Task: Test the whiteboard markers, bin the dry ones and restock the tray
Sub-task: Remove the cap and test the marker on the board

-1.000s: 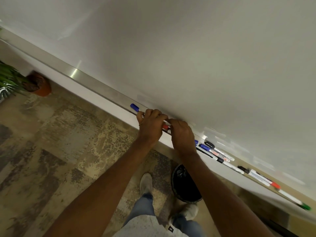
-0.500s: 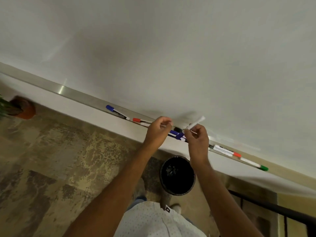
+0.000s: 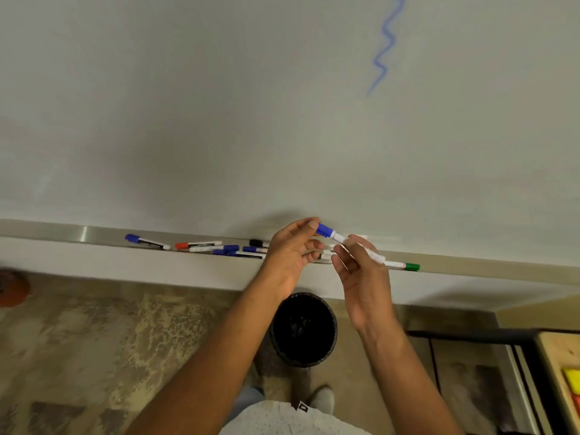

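- The blue-capped marker [image 3: 348,243] is held in the air just above the tray [image 3: 44,230], a little right of the tray's middle. Its long axis slants from the cap, up and to the left by the whiteboard [image 3: 219,105], down and to the right.
- The right hand [image 3: 365,277] has its grip closed round the white barrel, fingers curled, with the tail end poking out past them.
- The left hand [image 3: 290,252] sits at the cap end, its thumb tip touching the blue cap and its fingers loosely curled beside it. Whether it actually pinches the cap I cannot tell.
- The cap points toward the left hand, so that hand is nearer for pulling it off, along the marker's axis and away from the right hand.
- A blue squiggle [image 3: 384,45] is on the whiteboard, up and to the right.
- Several more markers [image 3: 219,248] lie end to end along the tray left of the hands, and a green-capped marker [image 3: 405,265] lies to the right.
- The black bin [image 3: 303,329] stands on the floor directly below the hands.
- A wooden surface corner [image 3: 561,356] shows at the lower right.
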`<state>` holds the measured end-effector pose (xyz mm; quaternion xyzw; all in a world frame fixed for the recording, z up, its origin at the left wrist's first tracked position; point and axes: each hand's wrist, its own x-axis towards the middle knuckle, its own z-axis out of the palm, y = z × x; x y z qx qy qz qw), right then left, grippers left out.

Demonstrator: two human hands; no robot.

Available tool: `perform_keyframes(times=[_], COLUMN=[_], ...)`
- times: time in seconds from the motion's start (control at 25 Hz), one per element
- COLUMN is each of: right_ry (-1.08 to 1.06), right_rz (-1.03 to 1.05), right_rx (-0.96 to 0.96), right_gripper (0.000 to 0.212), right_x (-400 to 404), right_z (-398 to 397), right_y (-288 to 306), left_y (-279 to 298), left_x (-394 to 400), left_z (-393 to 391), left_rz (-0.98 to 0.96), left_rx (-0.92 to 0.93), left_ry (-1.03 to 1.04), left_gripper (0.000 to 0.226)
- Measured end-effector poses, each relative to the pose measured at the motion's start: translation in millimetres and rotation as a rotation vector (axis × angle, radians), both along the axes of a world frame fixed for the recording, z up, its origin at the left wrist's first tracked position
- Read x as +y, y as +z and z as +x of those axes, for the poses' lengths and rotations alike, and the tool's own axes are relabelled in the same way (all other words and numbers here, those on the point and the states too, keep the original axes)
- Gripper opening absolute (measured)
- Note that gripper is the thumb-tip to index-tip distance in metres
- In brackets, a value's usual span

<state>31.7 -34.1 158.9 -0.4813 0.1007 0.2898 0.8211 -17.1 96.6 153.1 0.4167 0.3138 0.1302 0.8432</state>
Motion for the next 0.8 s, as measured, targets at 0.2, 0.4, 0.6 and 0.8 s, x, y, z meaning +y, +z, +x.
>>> perform_keyframes(times=[0.2,0.4,0.6,0.8], right_ry=[0.042,0.194,0.304,0.268], right_rz=[-0.063,-0.275,-0.345,-0.290], right_rx=[-0.084,-0.426,-0.720,-0.777], right_gripper=[0.018,0.018,0.022,0.034], right_x=[-49,-69,-63,-44], right_z=[10,11,7,-15], right_y=[10,30,59,80], left_y=[31,56,83,114], left_x=[-43,-73,-84,-86], left_z=[25,32,19,11], left_rz=[0.110,0.361,0.494,0.453], left_rx=[-0.013,-0.044,-0.088,-0.189], left_ry=[-0.041,-0.103,-0.196,-0.197], left_gripper=[0.016,0.026,0.030,0.038])
